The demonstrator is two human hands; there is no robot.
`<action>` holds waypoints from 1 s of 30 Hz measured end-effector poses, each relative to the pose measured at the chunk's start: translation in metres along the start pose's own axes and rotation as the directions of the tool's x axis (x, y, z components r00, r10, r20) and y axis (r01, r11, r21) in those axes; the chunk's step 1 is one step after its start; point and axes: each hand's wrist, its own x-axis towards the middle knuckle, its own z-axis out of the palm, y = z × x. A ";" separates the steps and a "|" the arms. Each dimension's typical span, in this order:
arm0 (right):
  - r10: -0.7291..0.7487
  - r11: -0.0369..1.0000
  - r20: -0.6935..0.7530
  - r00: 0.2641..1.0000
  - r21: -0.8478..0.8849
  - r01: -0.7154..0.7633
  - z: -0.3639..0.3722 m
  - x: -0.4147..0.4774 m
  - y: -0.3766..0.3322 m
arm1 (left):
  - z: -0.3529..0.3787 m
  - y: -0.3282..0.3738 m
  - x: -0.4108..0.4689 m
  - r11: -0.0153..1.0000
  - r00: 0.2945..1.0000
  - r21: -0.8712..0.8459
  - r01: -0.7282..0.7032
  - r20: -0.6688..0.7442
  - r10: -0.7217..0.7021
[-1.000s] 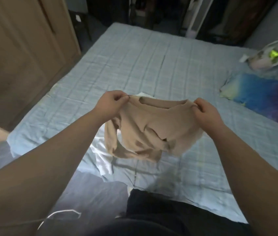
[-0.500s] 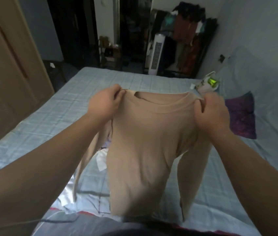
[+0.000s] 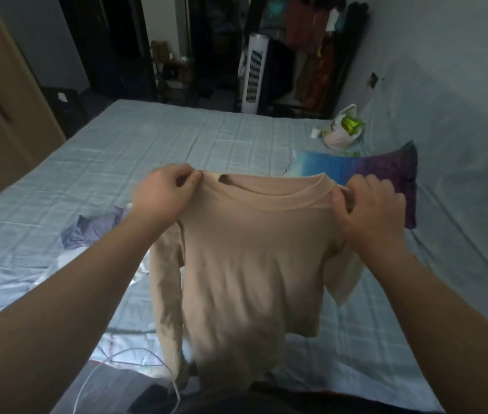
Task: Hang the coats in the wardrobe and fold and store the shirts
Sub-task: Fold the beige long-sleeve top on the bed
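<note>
While both hands, left hand (image 3: 165,195) and right hand (image 3: 369,210), pinch its shoulders, the beige shirt (image 3: 245,264) hangs lengthwise, collar up.

Left hand (image 3: 162,192) and right hand (image 3: 368,207) bare; dark garment (image 3: 236,401).

The beige shirt (image 3: 245,264) — bunched a second ago — now hangs full length between left hand (image 3: 162,195) and right hand (image 3: 368,207)
</note>
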 end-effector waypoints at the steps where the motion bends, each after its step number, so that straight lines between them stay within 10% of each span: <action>1: 0.012 1.000 0.015 1.000 0.002 -0.012 0.008 -0.002 0.007 | 0.011 0.002 0.000 1.000 1.000 0.000 0.004 0.016 -0.004; 16: 0.211 0.977 0.403 0.890 -0.087 -0.193 0.248 0.059 0.074 | 0.251 -0.036 0.153 0.962 0.933 0.229 -0.146 0.356 0.057; 30: 0.113 0.989 0.592 0.798 -0.142 -0.034 0.651 0.052 0.109 | 0.579 -0.202 0.227 0.821 0.912 0.545 -0.169 0.402 -0.079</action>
